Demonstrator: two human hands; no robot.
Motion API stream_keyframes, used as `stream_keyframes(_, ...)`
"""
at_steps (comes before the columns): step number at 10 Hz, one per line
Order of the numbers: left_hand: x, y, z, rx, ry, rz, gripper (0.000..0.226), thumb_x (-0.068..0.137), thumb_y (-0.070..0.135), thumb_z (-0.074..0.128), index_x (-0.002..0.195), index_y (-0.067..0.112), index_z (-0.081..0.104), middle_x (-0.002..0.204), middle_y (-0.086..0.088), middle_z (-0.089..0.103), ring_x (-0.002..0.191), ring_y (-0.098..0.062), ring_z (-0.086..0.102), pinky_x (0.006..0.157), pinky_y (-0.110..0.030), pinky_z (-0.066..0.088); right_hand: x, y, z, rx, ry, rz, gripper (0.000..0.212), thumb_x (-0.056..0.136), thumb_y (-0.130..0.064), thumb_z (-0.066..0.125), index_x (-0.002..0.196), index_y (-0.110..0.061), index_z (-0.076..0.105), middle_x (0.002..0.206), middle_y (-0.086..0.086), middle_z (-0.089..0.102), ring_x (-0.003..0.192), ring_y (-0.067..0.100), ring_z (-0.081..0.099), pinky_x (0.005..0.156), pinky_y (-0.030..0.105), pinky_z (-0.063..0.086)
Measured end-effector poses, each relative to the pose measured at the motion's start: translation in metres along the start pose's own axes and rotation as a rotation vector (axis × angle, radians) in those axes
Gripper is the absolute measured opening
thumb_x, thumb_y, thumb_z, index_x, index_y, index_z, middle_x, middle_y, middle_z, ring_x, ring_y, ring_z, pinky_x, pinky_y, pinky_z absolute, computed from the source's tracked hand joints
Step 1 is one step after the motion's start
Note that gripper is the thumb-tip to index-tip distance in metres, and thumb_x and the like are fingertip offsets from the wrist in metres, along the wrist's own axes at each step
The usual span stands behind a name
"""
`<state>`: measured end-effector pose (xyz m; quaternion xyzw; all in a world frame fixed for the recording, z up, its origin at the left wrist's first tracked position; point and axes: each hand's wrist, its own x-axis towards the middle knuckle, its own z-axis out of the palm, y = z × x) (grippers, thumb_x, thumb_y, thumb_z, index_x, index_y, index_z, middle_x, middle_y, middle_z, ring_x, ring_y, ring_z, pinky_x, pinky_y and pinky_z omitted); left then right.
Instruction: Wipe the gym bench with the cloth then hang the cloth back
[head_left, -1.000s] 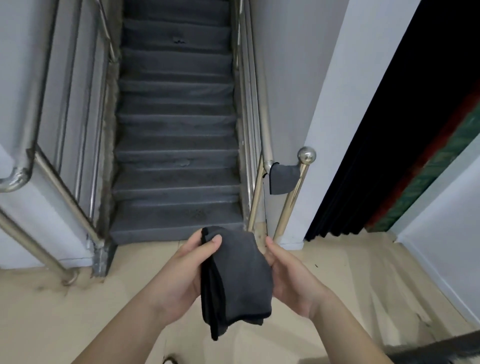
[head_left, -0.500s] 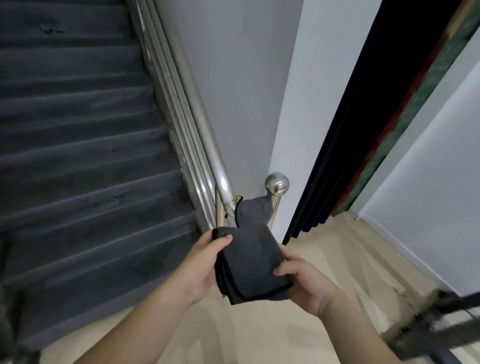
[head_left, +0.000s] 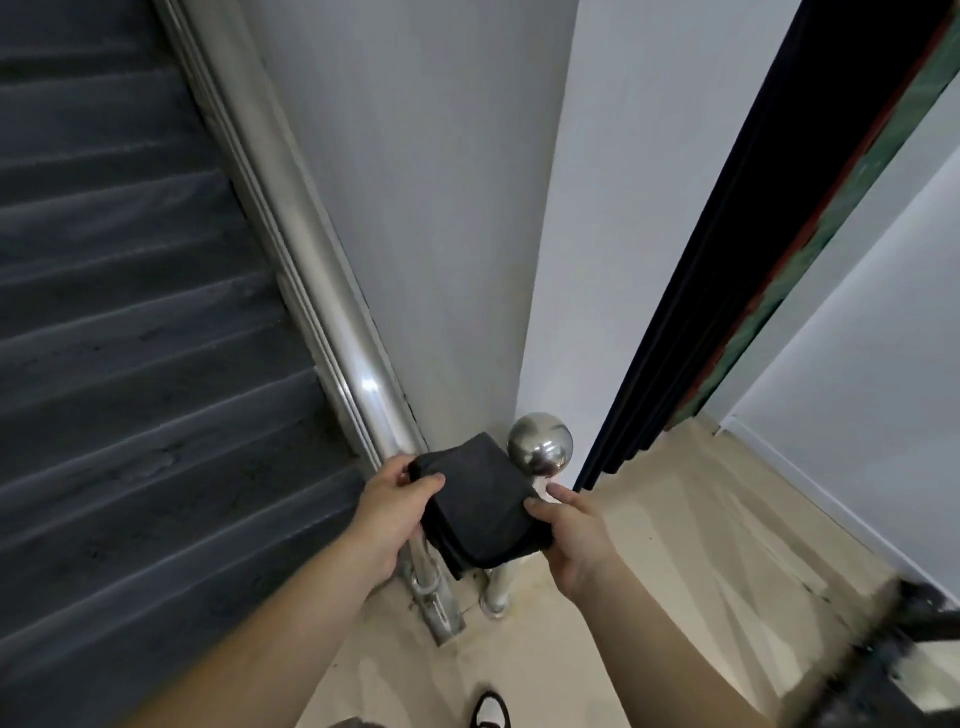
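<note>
A folded dark grey cloth (head_left: 480, 506) lies across the low end of the steel handrail (head_left: 311, 270), just left of the rail's round steel ball cap (head_left: 540, 442). My left hand (head_left: 397, 512) grips the cloth's left edge, thumb on top. My right hand (head_left: 571, 535) holds its right edge, with the index finger stretched toward the post under the ball. Whether another cloth hangs beneath it is hidden. The gym bench is not in view.
Dark carpeted stairs (head_left: 130, 364) rise on the left. A white wall corner (head_left: 571, 260) stands behind the rail, with a dark curtain (head_left: 727, 260) to its right. Beige floor (head_left: 649, 545) lies below. A blurred dark frame (head_left: 893, 649) sits at the lower right. A shoe (head_left: 489, 709) shows below.
The view has closed in on the rail end. Both hands have carried the cloth forward and up, from in front of the stairs onto the handrail beside the ball cap.
</note>
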<state>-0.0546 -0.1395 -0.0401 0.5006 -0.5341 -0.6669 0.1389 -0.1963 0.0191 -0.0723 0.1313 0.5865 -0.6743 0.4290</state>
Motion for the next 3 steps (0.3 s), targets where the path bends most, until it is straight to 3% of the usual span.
stream_keyframes(1,0.017,-0.004,0.000,0.262,-0.060,0.077,0.019,0.090,0.018,0.073,0.108,0.019,0.067,0.110,-0.003,0.072,0.103,-0.021,0.069,0.093,-0.041,0.057,0.021,0.010,-0.011,0.190,0.057,0.062,0.049,0.093,0.009,0.064,0.137,-0.010,0.049,0.121,0.020,0.069,0.111,0.030,0.068,0.102,0.039,0.052)
stream_keyframes(2,0.035,-0.003,-0.002,0.740,0.006,0.353,0.031,0.086,0.023,0.073,0.116,0.020,0.067,0.116,0.000,0.058,0.101,-0.018,0.062,0.092,-0.036,0.054,0.030,0.009,-0.014,0.051,0.102,0.066,0.038,0.094,0.004,0.063,0.130,-0.003,0.057,0.117,0.016,0.068,0.110,0.030,0.067,0.101,0.041,0.053)
stream_keyframes(3,0.038,0.009,0.002,0.834,-0.043,0.511,0.028,0.088,0.022,0.069,0.116,0.020,0.067,0.110,0.004,0.055,0.092,-0.008,0.058,0.083,-0.023,0.047,0.017,0.009,-0.009,-0.128,0.163,0.065,0.029,0.092,-0.006,0.067,0.120,-0.009,0.067,0.110,0.011,0.069,0.098,0.027,0.066,0.085,0.041,0.058)
